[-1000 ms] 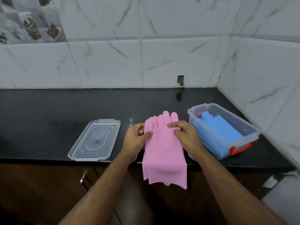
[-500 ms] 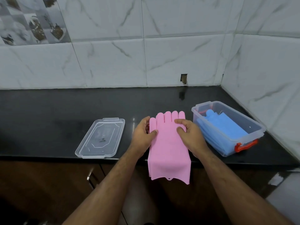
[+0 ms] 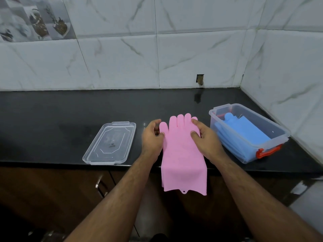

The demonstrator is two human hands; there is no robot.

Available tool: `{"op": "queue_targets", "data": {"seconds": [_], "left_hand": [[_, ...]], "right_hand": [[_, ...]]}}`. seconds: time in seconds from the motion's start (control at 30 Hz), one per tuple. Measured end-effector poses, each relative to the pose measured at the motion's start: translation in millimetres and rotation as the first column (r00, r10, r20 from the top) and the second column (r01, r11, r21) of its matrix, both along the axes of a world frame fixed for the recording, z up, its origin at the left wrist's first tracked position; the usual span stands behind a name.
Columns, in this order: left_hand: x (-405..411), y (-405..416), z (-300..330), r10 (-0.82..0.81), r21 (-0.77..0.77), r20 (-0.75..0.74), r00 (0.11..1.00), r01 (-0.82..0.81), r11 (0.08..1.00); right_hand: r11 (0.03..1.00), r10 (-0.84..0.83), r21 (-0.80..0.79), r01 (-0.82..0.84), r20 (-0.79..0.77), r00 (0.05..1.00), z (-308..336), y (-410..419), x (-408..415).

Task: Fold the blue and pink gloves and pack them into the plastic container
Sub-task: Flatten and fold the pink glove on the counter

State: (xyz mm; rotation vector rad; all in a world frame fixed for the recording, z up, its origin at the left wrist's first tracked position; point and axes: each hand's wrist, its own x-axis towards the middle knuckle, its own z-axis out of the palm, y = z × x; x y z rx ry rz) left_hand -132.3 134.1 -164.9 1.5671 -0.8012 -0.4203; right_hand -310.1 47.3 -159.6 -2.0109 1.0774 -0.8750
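Pink gloves (image 3: 182, 154) lie centre-frame, cuffs overhanging the black surface (image 3: 52, 119); left grip (image 3: 152, 138) and right grip (image 3: 207, 141) each pinch a side edge.

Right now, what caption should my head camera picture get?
Left hand and right hand hold pink rubber gloves on a black counter; blue gloves lie in a clear plastic container.

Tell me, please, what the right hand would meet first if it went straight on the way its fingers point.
The right hand holds the pink glove. Going on, it would first cross that glove's finger end, then seemingly only black countertop up to the tiled wall.
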Motion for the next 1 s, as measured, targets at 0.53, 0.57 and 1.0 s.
{"op": "queue_targets", "data": {"seconds": [0.53, 0.57, 1.0], "left_hand": [[7.6, -11.6, -4.9, -0.088, 0.086, 0.095, 0.992, 0.08, 0.993], [7.7, -12.7, -5.2, -0.084, 0.088, 0.096, 0.992, 0.076, 0.993], [9.8, -17.3, -6.7, -0.051, 0.099, 0.14, 0.989, 0.038, 0.994]], "right_hand": [[0.935, -0.312, -0.167, 0.312, 0.028, 0.95, 1.0, 5.6, -1.4], [0.931, -0.323, -0.176, 0.319, 0.008, 0.946, 1.2, 6.2, -1.1], [0.948, -0.273, -0.215, 0.233, -0.179, 0.945, -8.0, -7.1, 6.9]]}}
